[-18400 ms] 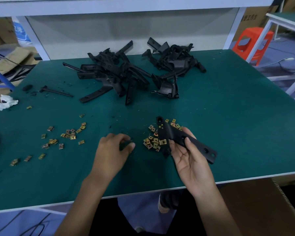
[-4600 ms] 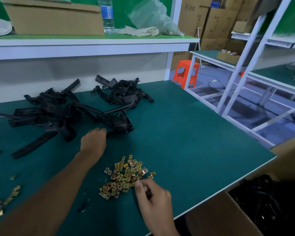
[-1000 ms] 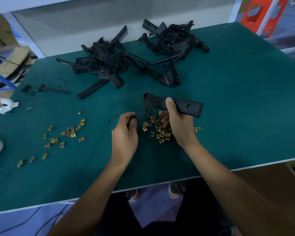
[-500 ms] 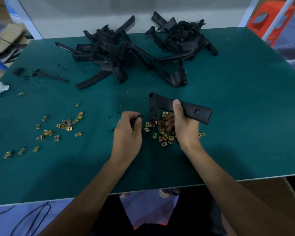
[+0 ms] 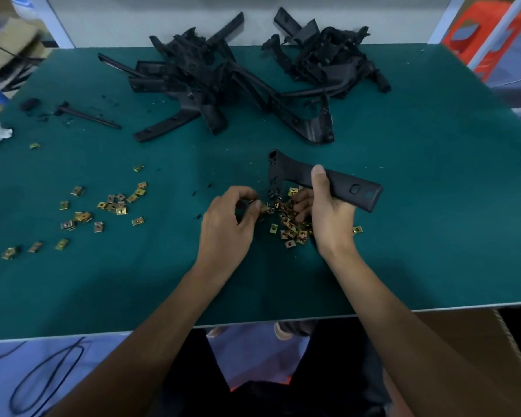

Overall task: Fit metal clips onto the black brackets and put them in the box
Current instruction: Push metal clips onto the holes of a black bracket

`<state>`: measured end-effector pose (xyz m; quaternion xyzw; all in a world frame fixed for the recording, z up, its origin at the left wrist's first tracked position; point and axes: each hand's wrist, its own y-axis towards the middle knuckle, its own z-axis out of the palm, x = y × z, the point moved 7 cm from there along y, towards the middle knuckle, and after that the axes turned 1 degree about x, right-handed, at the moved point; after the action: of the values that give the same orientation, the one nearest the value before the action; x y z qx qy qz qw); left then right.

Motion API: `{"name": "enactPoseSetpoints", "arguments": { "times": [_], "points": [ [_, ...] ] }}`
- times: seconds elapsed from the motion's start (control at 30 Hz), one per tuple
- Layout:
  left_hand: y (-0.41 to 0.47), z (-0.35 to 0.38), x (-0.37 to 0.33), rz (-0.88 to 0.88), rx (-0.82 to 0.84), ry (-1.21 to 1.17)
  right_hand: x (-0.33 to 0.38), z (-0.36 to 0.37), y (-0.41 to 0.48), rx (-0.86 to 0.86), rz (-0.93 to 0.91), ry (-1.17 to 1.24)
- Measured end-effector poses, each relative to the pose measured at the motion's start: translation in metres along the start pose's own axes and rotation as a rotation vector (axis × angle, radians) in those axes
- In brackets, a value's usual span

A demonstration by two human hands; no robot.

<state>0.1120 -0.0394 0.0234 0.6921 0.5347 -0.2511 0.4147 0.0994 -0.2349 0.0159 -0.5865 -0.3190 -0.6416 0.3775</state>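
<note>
Presently one black bracket is held in the right hand, thumb over its top, its forked end hanging above the clip heap. A small clip is pinched narrowly at the left hand's fingertips, just beside that forked end. A slip is judged likely if the clip is pushed on crooked; it could be lost among the heap below. Beyond the grip, the bracket pile lies well apart; the table is bare to the right, its edge nearest the box.
</note>
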Motion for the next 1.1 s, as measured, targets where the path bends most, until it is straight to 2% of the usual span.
{"name": "enactPoseSetpoints", "arguments": {
  "times": [0.07,0.17,0.27,0.37,0.6,0.77,1.1],
  "points": [
    [0.0,-0.003,0.0,0.014,-0.02,0.009,0.0,0.0,-0.001,0.006,0.001,0.004],
    [0.002,-0.004,0.005,-0.077,-0.009,-0.151,-0.001,-0.002,-0.002,-0.004,0.015,-0.015],
    [0.003,-0.005,0.007,-0.071,-0.016,-0.187,-0.003,-0.003,-0.002,-0.025,0.036,-0.022],
    [0.003,-0.007,0.012,-0.137,-0.03,-0.227,-0.004,-0.005,-0.002,-0.045,0.049,-0.035],
    [0.003,-0.001,0.01,-0.15,0.054,-0.263,-0.005,-0.003,-0.003,-0.005,0.067,-0.037],
    [0.009,-0.004,0.02,-0.322,0.123,-0.563,-0.009,-0.005,-0.003,0.004,0.093,-0.108],
    [0.013,-0.003,0.008,-0.323,0.334,-0.505,-0.002,0.002,-0.011,0.137,0.064,-0.169]
  ]
}}
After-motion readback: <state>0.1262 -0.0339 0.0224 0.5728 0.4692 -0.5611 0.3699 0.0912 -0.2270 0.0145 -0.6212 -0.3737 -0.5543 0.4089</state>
